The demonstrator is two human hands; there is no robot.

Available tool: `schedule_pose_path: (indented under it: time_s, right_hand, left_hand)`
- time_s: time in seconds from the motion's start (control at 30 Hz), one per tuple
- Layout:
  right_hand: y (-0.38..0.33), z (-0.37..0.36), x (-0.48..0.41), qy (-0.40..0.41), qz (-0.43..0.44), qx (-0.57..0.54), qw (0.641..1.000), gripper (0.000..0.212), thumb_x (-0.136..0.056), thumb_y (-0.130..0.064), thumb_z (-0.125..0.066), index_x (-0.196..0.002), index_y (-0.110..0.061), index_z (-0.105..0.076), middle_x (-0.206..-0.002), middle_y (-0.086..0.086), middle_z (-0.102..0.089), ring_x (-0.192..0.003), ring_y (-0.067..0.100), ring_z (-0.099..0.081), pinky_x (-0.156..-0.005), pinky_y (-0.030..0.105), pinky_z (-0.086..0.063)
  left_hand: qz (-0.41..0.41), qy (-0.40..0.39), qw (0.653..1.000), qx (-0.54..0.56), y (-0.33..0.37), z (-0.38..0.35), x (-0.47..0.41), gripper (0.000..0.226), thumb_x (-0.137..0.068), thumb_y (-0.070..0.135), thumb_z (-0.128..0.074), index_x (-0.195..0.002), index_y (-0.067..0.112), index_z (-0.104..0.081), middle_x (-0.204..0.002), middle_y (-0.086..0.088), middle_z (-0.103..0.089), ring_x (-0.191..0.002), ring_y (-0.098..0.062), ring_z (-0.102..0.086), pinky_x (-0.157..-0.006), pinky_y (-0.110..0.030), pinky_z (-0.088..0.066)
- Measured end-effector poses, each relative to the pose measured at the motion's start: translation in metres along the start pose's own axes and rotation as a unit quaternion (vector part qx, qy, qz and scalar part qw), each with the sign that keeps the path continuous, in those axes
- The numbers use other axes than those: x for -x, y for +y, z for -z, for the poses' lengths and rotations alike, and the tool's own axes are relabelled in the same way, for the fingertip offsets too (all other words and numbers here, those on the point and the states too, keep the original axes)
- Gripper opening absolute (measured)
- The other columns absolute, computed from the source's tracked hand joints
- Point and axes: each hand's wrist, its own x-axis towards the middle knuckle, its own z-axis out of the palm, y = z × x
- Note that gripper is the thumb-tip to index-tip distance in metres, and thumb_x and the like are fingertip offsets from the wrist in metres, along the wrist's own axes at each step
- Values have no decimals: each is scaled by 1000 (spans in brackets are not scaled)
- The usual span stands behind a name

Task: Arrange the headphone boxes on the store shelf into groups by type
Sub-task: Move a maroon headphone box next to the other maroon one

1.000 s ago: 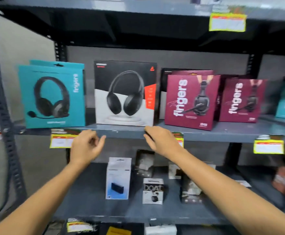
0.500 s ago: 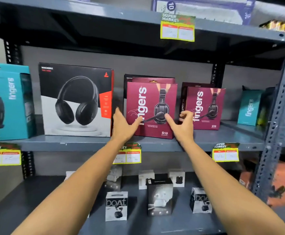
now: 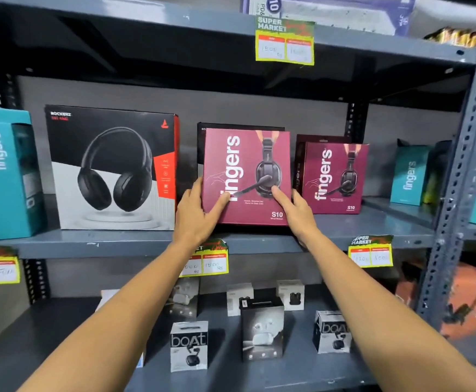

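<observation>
A maroon "fingers" S10 headphone box [image 3: 245, 154] stands on the middle shelf [image 3: 118, 241], in front of a black box [image 3: 239, 126] that is mostly hidden. My left hand [image 3: 195, 212] grips its lower left edge and my right hand [image 3: 293, 206] its lower right edge, thumbs on the front face. A second maroon S10 box [image 3: 334, 176] stands just to its right. To its left stands a large black-and-white Rockerz headphone box [image 3: 112, 168]. A teal "fingers" box [image 3: 2, 174] is at the far left, and another teal box [image 3: 409, 172] at the right.
Small earbud boxes [image 3: 188, 345] stand on the lower shelf under my arms. Yellow price tags [image 3: 210, 261] hang from the shelf edges. A perforated metal upright [image 3: 457, 176] bounds the bay on the right, with more teal boxes beyond it. The top shelf [image 3: 146, 18] runs overhead.
Both hands rose from the shelf edge to the maroon box and closed on its two lower sides. The view shifted right and closer to the shelf.
</observation>
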Motion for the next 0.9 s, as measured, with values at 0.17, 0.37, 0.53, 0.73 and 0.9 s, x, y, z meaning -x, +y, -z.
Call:
schedule_pose_path:
  time_s: [0.17, 0.37, 0.53, 0.73, 0.9]
  right_hand:
    - [-8, 5, 16, -25, 11, 50, 998, 108, -66, -84, -53, -148, -17, -34, -153, 2, -40, -139, 21, -38, -117, 42, -30]
    - [0, 25, 20, -6, 43, 81, 996, 52, -87, -50, -62, -133, -25, -57, -125, -6, -67, -114, 14, -61, -101, 32, -48]
    - [11, 77, 8, 45, 64, 134, 988, 53, -84, -58, -57, -105, -9, -62, -80, -6, -54, -76, 11, -47, -76, 30, -40]
    - [26, 161, -19, 82, 39, 171, 981, 55, -89, -50, -58, -136, -23, -52, -126, -1, -64, -115, 22, -56, -100, 35, -45]
    - [45, 206, -34, 67, 24, 177, 982, 54, -88, -52, -57, -134, -23, -52, -131, 2, -62, -119, 23, -56, -104, 44, -46]
  left_hand:
    - [-8, -9, 1000, 8, 3, 3, 5, 83, -75, 71, -57, -141, 24, -36, -124, -1, -60, -111, -17, -57, -94, -42, -50]
    - [-84, -4, 996, 11, 18, -1, 12, 65, -82, 44, -70, -136, 21, -44, -119, 9, -65, -104, -8, -61, -89, -19, -44]
    - [-99, -32, 994, 34, 54, -47, 12, 64, -84, 36, -70, -137, 15, -42, -114, 5, -66, -98, -12, -63, -82, -10, -39]
    - [-81, -53, 994, 54, 102, -136, 10, 63, -85, 29, -70, -134, 6, -38, -123, -13, -63, -109, -31, -61, -88, -33, -46]
    - [-39, -78, 995, 56, 126, -189, 7, 61, -86, 27, -69, -133, 6, -37, -125, -14, -61, -112, -32, -59, -91, -35, -44]
